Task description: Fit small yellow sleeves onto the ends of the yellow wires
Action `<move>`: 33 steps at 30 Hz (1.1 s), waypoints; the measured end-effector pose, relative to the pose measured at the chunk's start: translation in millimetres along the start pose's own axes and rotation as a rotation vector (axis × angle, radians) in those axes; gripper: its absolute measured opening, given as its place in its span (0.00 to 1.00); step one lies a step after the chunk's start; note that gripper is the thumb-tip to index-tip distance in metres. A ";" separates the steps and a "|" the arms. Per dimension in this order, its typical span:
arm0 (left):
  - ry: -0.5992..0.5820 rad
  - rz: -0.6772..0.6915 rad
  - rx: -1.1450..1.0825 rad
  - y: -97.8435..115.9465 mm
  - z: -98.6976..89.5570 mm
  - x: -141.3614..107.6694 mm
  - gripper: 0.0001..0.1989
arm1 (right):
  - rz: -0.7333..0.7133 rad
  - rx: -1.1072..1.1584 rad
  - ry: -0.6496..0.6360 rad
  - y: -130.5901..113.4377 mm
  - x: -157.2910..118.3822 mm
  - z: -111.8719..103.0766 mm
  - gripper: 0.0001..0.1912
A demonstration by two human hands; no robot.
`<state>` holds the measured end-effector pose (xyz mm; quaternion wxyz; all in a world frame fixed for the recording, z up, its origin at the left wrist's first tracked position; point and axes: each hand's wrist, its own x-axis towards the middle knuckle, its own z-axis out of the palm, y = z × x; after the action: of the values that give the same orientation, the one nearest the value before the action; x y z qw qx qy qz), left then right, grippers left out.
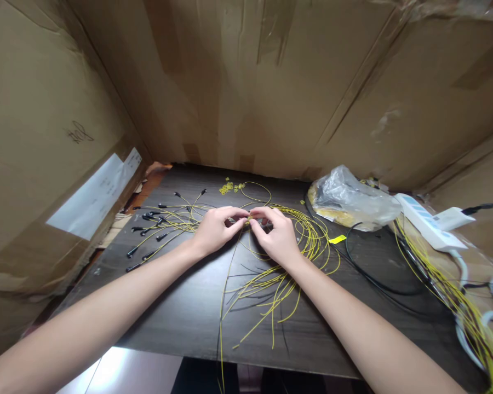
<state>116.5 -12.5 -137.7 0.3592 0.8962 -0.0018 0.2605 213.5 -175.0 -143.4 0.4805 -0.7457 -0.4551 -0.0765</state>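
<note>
My left hand and my right hand meet fingertip to fingertip over the middle of the table. Both pinch at a thin yellow cable, part of which hangs down over the table's front edge. A tiny yellow piece shows between the fingertips, too small to make out. Beneath and around my right hand lies a loose coil of yellow cables, with cut ends fanned toward me. Left of my left hand, several black connectors tip the other cable ends.
Small yellow tags lie scattered at the back. A clear plastic bag sits back right, near a white power strip. More yellow cables run along the right side. Cardboard walls enclose the dark table.
</note>
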 end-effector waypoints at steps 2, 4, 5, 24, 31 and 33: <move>-0.001 0.010 -0.005 0.1 0.0 0.0 0.08 | 0.007 0.018 -0.007 1.2 -0.2 0.7 0.09; -0.005 0.020 -0.007 -0.4 0.3 -0.2 0.09 | 0.013 0.032 -0.019 1.9 -0.5 1.1 0.09; -0.006 0.023 -0.008 -0.8 0.5 -0.2 0.09 | 0.013 0.036 -0.024 2.0 -0.7 1.2 0.09; -0.020 -0.032 -0.034 1.0 0.7 0.6 0.08 | -0.011 0.013 0.030 -2.6 0.5 -0.4 0.05; -0.023 -0.052 -0.047 3.2 0.2 0.7 0.07 | 0.001 0.014 0.020 -2.7 0.4 -0.3 0.03; -0.026 -0.059 -0.045 3.0 0.1 0.6 0.07 | -0.003 0.015 0.019 -2.5 0.5 -0.5 0.02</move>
<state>116.5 -14.7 -135.6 0.3868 0.8908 0.0141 0.2380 212.1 -174.8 -141.2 0.4904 -0.7406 -0.4522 -0.0810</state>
